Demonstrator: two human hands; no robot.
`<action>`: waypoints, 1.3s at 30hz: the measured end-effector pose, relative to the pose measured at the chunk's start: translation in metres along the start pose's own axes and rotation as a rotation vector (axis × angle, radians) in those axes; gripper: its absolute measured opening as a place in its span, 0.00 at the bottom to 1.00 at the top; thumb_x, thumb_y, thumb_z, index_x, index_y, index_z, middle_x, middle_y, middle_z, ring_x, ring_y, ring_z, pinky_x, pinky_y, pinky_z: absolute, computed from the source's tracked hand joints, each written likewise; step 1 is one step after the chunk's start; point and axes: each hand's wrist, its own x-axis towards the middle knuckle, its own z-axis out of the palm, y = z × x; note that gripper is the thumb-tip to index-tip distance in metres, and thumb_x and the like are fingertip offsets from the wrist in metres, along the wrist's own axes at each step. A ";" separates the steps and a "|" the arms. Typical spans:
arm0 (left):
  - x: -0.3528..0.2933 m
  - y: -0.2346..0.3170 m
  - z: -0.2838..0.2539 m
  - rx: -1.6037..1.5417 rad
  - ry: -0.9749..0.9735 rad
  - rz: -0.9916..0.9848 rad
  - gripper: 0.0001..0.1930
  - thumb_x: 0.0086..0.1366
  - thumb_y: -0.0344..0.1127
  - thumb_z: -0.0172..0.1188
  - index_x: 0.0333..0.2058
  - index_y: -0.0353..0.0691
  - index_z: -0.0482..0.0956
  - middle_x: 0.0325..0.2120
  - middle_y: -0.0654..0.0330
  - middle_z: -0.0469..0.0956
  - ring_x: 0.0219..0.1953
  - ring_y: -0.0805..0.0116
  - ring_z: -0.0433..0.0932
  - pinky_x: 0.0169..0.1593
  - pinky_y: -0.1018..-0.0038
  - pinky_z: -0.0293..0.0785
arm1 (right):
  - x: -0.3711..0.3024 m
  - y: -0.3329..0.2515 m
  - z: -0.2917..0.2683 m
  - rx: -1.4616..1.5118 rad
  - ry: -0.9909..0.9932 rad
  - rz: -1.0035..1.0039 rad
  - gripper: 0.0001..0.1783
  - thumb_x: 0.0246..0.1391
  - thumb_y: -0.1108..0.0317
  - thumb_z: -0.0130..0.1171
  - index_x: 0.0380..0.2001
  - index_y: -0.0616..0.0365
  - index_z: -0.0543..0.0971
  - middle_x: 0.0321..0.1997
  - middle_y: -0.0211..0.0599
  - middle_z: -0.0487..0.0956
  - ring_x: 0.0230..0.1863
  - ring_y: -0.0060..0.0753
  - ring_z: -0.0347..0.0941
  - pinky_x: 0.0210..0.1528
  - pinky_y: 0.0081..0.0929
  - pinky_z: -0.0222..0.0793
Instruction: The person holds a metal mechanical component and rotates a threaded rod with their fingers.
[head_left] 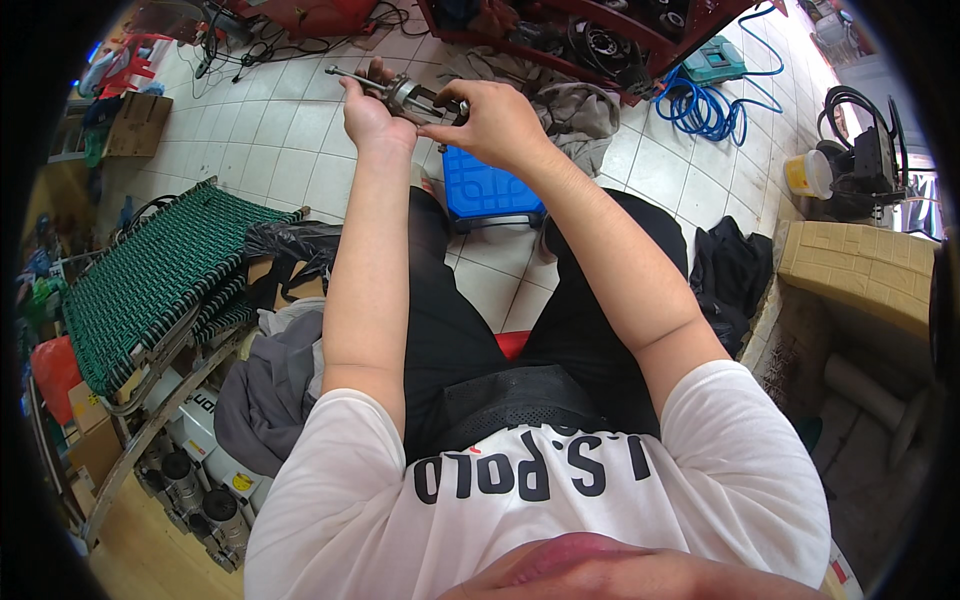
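Observation:
Out in front of me, both hands are on a metal tool (408, 95) with a long thin rod and a thicker collar; it looks like a bearing puller. My left hand (377, 122), palm up, cradles it around the collar, and the rod sticks out past the thumb to the upper left. The fingers of my right hand (492, 118) are closed on its right end, which they partly hide. Just below the hands, between my legs, a blue plastic case (488, 188) with a moulded lid lies on the tiles.
A red metal rack (672, 72) with parts stands ahead. Blue hose (705, 115) lies coiled to its right, near a teal case (713, 60). At left is a green woven folding bed (165, 270). A yellowish block (860, 268) and a white bucket (808, 175) stand at right.

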 end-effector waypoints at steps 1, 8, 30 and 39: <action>0.000 0.001 0.000 0.002 0.000 0.001 0.16 0.81 0.54 0.43 0.42 0.49 0.70 0.39 0.63 0.84 0.40 0.68 0.78 0.51 0.64 0.76 | 0.000 -0.001 0.000 0.001 -0.001 -0.001 0.30 0.45 0.43 0.76 0.44 0.55 0.86 0.38 0.43 0.86 0.44 0.49 0.83 0.48 0.43 0.78; -0.002 0.001 -0.001 0.068 0.025 0.009 0.15 0.78 0.55 0.51 0.40 0.51 0.74 0.31 0.71 0.74 0.37 0.73 0.76 0.43 0.68 0.73 | 0.001 -0.001 0.000 0.010 0.004 -0.008 0.31 0.45 0.44 0.76 0.44 0.56 0.86 0.38 0.44 0.86 0.43 0.49 0.83 0.47 0.44 0.79; 0.006 -0.002 -0.005 -0.024 -0.020 0.024 0.19 0.82 0.52 0.41 0.44 0.46 0.75 0.40 0.64 0.82 0.41 0.68 0.77 0.50 0.63 0.77 | 0.002 0.001 0.003 0.002 0.011 -0.027 0.32 0.44 0.43 0.76 0.45 0.56 0.86 0.38 0.45 0.86 0.44 0.50 0.83 0.48 0.44 0.78; 0.007 0.003 -0.006 0.036 -0.049 -0.041 0.18 0.82 0.54 0.42 0.46 0.46 0.73 0.40 0.63 0.83 0.40 0.67 0.77 0.49 0.65 0.77 | 0.001 -0.002 0.001 -0.001 0.011 -0.026 0.31 0.44 0.44 0.76 0.45 0.56 0.86 0.38 0.44 0.86 0.44 0.50 0.83 0.48 0.44 0.78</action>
